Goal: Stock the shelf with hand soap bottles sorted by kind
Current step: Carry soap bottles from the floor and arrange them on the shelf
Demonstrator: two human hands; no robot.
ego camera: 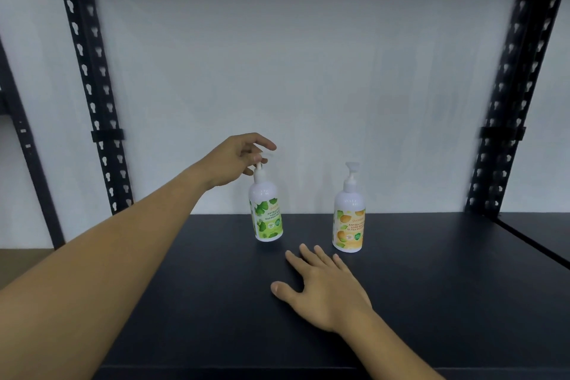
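Pale grey wall [308,71] fills the background behind a dark shelf board [431,302]; black perforated uprights [89,86] stand at either side of it. On that board my green-labelled soap bottle [266,210] sits towards the back, left of centre, leaning a little with its base close to or barely on the surface; I cannot tell whether it fully rests there. My left hand [237,160] reaches in from the left; its grip is curled round the bottle's white pump head [259,168], thumb and fingertips pinching it from above. To the right, well apart from the first, an orange-labelled soap bottle [349,219] stands upright on the shelf, its pump nozzle pointing up and back; nothing touches it. My right hand [320,284] lies flat on the board in front of and between the two bottles; its grip is apart, fingers straight and spread, thumb out to the left, holding nothing; its fingertips stop just short of the orange bottle's base. Both forearms are bare. At the far left edge another black rack frame [18,133] slants past.
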